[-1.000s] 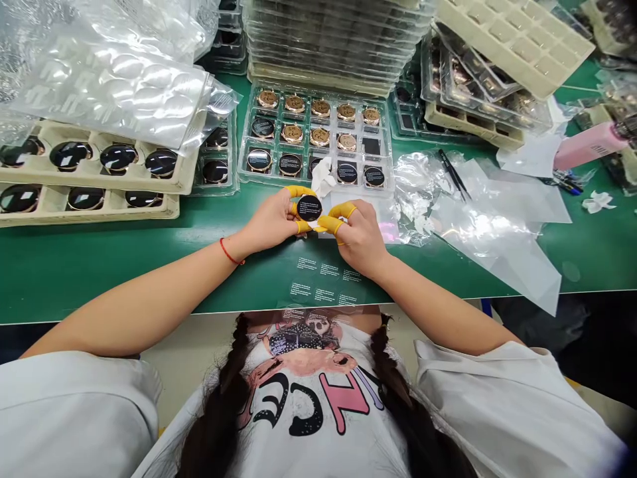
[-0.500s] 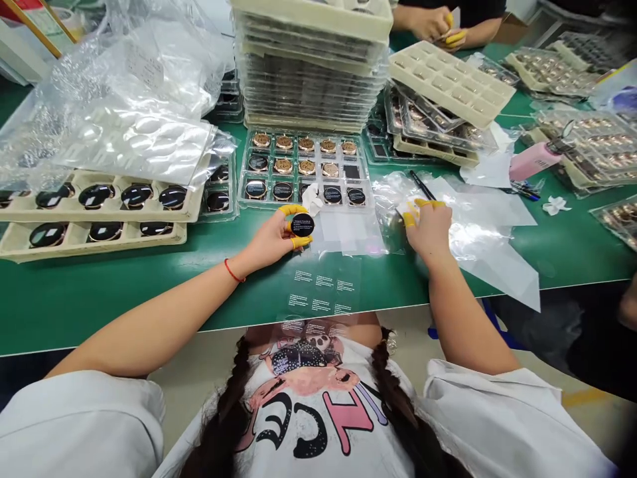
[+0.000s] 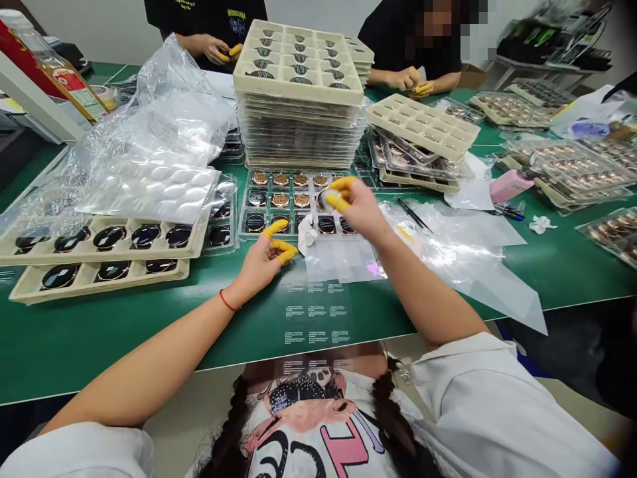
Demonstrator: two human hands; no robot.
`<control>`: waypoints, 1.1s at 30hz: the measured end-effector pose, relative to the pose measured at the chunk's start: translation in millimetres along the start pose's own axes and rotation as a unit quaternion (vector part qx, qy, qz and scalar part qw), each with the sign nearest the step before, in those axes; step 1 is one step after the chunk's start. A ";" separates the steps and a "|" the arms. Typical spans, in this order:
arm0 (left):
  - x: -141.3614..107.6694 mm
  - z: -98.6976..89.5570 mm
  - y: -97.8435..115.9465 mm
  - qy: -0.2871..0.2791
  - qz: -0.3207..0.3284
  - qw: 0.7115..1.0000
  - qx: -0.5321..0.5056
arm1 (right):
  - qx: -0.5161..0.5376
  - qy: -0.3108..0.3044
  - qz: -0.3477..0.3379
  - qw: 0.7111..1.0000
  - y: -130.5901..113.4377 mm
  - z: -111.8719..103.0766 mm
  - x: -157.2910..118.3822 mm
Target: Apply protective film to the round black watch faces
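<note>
My left hand (image 3: 263, 260), in yellow finger cots, rests at the table's front side with thumb and forefinger apart and nothing between them. My right hand (image 3: 355, 206), also in yellow cots, reaches over the clear plastic tray (image 3: 243, 222). Its fingers pinch a round watch head (image 3: 326, 200), slightly blurred, at a compartment in the middle row. Gold and black round pieces sit in the other compartments, some hidden by my hand. Crumpled white tissue (image 3: 307, 234) lies at the tray's near edge, beside my left fingertips. A clear sheet with white printed text (image 3: 316, 311) lies in front.
A tall stack of trays (image 3: 298, 143) stands behind. Cream trays of black discs (image 3: 192, 249) and plastic wrap (image 3: 164, 106) are at left. Dark tweezers (image 3: 413, 214), film sheets (image 3: 512, 292) and a pink bottle (image 3: 510, 186) lie right. Two people work opposite.
The round piece has left my left hand, whose fingers are now apart. My right hand has moved left from the film sheets to the tray, holding a watch head. The view has tilted up.
</note>
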State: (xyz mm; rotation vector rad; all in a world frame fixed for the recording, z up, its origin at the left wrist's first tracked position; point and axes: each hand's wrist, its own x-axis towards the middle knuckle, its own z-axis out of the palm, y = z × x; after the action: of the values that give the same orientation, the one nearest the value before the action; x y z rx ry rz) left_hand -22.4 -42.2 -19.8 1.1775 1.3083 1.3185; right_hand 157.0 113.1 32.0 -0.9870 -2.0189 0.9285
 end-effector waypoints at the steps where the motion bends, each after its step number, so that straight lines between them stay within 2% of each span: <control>1: 2.4 -3.4 -1.1 0.016 0.006 1.000 0.008 | -0.025 0.055 0.002 0.998 12.4 -11.1 15.6; 2: 4.6 -6.7 -2.1 0.027 0.012 0.999 0.017 | -0.061 0.090 0.016 0.994 25.6 -20.3 29.3; 3: 6.4 -9.7 -3.1 0.032 0.017 0.999 0.030 | -0.099 0.095 0.036 0.990 38.7 -27.0 40.3; 5: 8.2 -14.4 -4.4 0.019 0.030 0.995 0.088 | -0.185 0.059 0.071 0.978 60.7 -32.8 53.5; 8: 6.2 -16.8 -4.5 -0.049 0.057 0.974 0.214 | -0.288 0.024 0.077 0.954 73.8 -27.9 56.0; 11: 1.0 -13.7 -2.5 -0.131 0.091 0.946 0.281 | -0.355 0.021 0.023 0.934 63.1 -17.1 52.6; 13: -2.8 -10.0 0.1 -0.182 0.116 0.931 0.294 | -0.393 -0.036 -0.020 0.919 50.3 -8.1 53.3; 15: -6.4 -6.4 3.3 -0.214 0.131 0.926 0.283 | -0.438 -0.104 -0.034 0.892 39.0 2.2 58.3; 18: -10.5 -2.6 7.8 -0.206 0.106 0.946 0.226 | -0.512 -0.167 -0.018 0.842 29.0 16.5 71.8; 21: -11.8 -0.5 9.9 -0.162 0.050 0.972 0.162 | -0.524 -0.206 -0.004 0.826 24.4 26.4 83.9; 23: -11.4 0.7 10.0 -0.138 0.021 0.981 0.137 | -0.514 -0.198 0.001 0.834 22.9 29.6 86.6; 26: -10.6 2.6 9.2 -0.119 -0.014 0.986 0.115 | -0.499 -0.152 0.005 0.853 22.1 26.9 81.7; 28: -10.2 3.9 8.5 -0.113 -0.039 0.989 0.092 | -0.458 -0.128 0.011 0.880 18.8 21.3 72.3; 31: -9.4 5.4 7.9 -0.089 -0.072 0.991 0.066 | -0.270 -0.093 0.050 0.957 1.7 16.7 44.6; 33: -8.7 6.1 7.4 -0.072 -0.071 0.994 0.050 | -0.095 -0.096 0.079 0.988 -15.9 21.6 17.4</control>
State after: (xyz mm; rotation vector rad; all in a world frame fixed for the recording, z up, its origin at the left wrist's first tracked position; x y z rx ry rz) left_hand -15.1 -50.2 -12.8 1.2009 1.3388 1.0568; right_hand 125.8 114.2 38.9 -1.2164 -2.2475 0.9587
